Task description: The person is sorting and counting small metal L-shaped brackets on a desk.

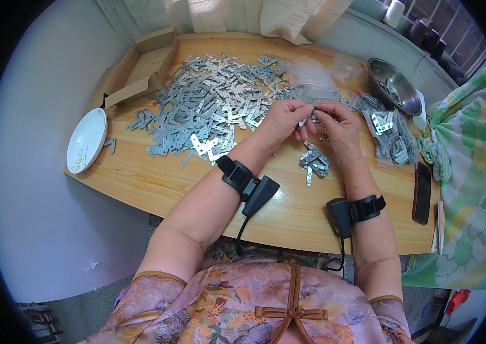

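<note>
Over the table's middle, my left hand (284, 119) and my right hand (341, 127) meet at the fingertips. Pinched in my left hand is a small shiny metal piece (302, 122), mostly hidden by the fingers. My right thumb and index finger close beside it; what they hold is too small to make out. Below my hands lies a small heap of metal brackets with screws (315, 160). To the left spreads a big pile of flat L-shaped corner brackets (214, 97). Small loose hardware (297, 93) lies just beyond my hands.
At the left are an open cardboard box (142, 66) and a white plate (87, 141) at the table edge. Clear plastic bags (312, 74) lie at the back. On the right are a steel bowl (393, 86), bagged brackets (392, 137), gloves (439, 160) and a phone (421, 194).
</note>
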### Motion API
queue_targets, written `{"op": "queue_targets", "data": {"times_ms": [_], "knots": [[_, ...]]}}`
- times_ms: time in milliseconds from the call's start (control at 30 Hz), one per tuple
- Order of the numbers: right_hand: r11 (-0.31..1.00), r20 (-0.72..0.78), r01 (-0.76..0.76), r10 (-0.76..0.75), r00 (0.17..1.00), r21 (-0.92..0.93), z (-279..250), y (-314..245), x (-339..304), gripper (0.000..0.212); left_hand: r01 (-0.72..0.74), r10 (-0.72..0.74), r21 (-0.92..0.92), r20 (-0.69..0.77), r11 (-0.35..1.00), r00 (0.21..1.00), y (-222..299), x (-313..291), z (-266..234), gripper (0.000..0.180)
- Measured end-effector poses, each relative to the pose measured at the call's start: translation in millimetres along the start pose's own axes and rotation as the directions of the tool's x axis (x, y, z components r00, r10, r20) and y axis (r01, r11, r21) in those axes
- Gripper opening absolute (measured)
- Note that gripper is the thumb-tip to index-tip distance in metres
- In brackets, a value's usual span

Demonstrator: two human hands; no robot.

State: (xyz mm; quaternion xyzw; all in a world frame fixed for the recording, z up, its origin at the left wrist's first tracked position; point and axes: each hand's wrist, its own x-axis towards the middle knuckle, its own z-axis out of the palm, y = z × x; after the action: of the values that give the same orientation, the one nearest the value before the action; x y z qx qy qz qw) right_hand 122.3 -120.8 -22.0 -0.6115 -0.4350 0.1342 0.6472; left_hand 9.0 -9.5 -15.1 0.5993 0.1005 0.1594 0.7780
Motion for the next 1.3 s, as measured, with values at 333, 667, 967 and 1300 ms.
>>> {"op": "queue_targets", "data": {"times_ms": [333, 667, 967, 1300], "knots": [[0.979, -0.013, 0.165, -0.167, 0.986, -0.120, 2, -7, 3, 0.008, -0.001, 0.001, 0.016, -0.001, 1.000, 1.000, 6, 1, 0, 0.021], [0.988, -0.009, 0.114, -0.116, 0.993, -0.105, -1, -3, 5, 0.007, -0.026, 0.026, 0.053, 0.001, 0.998, 1.000, 2, 4, -1, 0.021], [0.967, 0.034, -0.176, 0.172, 0.984, 0.183, -1, -13, 4, 0.013, -0.068, 0.063, 0.097, 0.054, 0.993, 0.997, 3, 4, -5, 0.023], [0.843, 0.087, -0.222, 0.206, 0.975, 0.489, -3, -6, 6, 0.022, -0.084, 0.074, 0.094, 0.099, 0.992, 0.992, 9, -1, 1, 0.023]]}}
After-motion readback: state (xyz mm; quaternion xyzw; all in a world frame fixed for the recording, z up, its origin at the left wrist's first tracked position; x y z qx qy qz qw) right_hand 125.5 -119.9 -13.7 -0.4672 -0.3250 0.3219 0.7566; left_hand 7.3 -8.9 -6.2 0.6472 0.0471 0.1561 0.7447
